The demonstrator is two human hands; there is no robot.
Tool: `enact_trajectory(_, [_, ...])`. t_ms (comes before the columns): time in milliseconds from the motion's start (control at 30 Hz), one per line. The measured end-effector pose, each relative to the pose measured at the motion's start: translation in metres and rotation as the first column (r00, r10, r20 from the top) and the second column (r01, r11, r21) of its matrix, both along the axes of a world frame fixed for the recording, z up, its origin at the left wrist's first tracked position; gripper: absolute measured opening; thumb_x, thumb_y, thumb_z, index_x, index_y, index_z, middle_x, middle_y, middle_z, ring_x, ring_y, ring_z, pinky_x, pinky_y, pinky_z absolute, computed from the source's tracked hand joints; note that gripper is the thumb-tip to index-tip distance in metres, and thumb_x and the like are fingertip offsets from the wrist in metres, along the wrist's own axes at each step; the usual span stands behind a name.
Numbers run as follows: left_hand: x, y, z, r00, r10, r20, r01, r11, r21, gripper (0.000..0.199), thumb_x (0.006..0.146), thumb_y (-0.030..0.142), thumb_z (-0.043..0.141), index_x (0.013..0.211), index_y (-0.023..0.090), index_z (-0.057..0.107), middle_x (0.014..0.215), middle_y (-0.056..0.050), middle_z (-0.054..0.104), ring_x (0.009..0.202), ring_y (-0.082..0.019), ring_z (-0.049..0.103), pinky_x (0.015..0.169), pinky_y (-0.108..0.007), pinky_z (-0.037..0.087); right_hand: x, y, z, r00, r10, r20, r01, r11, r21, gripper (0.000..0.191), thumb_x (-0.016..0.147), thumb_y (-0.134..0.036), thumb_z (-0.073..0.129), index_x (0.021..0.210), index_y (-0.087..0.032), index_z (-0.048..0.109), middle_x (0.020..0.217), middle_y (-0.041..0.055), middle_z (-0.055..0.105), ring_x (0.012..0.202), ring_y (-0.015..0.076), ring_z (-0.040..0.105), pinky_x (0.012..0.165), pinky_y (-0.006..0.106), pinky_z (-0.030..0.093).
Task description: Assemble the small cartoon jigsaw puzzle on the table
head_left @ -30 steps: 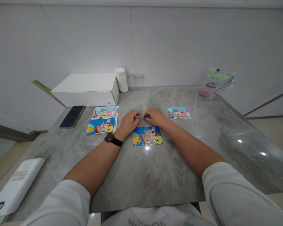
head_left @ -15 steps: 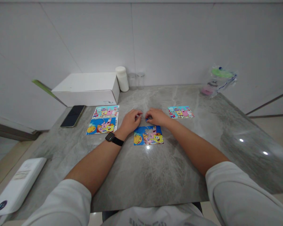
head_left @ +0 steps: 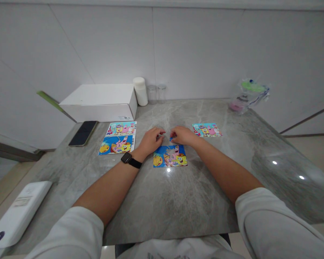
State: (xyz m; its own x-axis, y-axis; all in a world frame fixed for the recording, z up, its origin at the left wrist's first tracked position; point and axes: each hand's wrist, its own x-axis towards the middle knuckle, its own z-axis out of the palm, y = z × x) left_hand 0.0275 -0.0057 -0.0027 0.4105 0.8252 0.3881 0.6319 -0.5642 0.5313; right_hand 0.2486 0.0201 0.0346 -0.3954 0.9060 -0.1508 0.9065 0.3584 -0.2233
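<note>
A blue cartoon picture puzzle (head_left: 158, 151) lies flat on the table just below my hands, with a small greyish patch near its middle. My right hand (head_left: 184, 135) is above its upper right corner, fingertips pinched on a small blue puzzle piece (head_left: 171, 139), mostly hidden by the fingers. My left hand (head_left: 152, 139), with a black watch at the wrist, rests by the upper left corner. Its fingers are curled but apart, and nothing shows between them. A matching printed sheet (head_left: 117, 144) with two cartoon pictures lies to the left. Another cartoon puzzle (head_left: 207, 130) lies to the right.
On the grey marbled table (head_left: 178, 205) are a phone (head_left: 83, 133), a white box (head_left: 97, 99), a white bottle (head_left: 140, 92) and two clear glasses (head_left: 157, 94). A plastic bag (head_left: 248, 96) stands at the back right. A white device (head_left: 21, 212) lies front left.
My right hand has shifted slightly to the right, and the blue piece at its fingertips shows a little more. The left hand has hardly moved. The view has tilted slightly.
</note>
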Motion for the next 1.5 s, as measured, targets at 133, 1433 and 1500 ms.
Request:
enact_trajectory(133, [0.000,0.000,-0.001,1.000,-0.019,-0.018,0.019,1.000,0.014,0.023,0.094,0.022,0.061,0.115,0.021,0.070,0.107,-0.007,0.071,0.099,-0.023,0.067,0.092,-0.040,0.056,0.000,0.001,0.003,0.999,0.026,-0.029,-0.027,0.999,-0.035,0.024,0.082,-0.027,0.081,0.105,-0.021,0.078,0.109,0.0058,0.079,0.097,0.0208,0.071,0.077,0.026,0.047])
enact_trajectory(1433, [0.014,-0.029,0.011,0.931,-0.314,-0.187,0.311,0.949,-0.046,0.062,0.082,0.057,0.080,0.132,0.026,0.060,0.138,-0.012,0.063,0.134,-0.035,0.057,0.130,-0.064,0.024,0.000,-0.033,0.047,0.955,0.294,-0.051,-0.296,0.913,-0.279,0.013,0.082,-0.015,0.074,0.092,-0.022,0.080,0.089,0.0007,0.080,0.079,0.0153,0.070,0.067,0.023,0.043])
enact_trajectory(1500, [0.013,-0.029,0.010,0.934,-0.318,-0.164,0.316,0.948,-0.035,0.061,0.081,0.055,0.081,0.131,0.025,0.061,0.135,-0.012,0.064,0.132,-0.035,0.058,0.129,-0.065,0.026,-0.002,-0.033,0.046,0.957,0.287,-0.031,-0.284,0.919,-0.274,0.013,0.083,-0.016,0.074,0.092,-0.022,0.080,0.089,0.0007,0.080,0.078,0.0153,0.070,0.067,0.023,0.043])
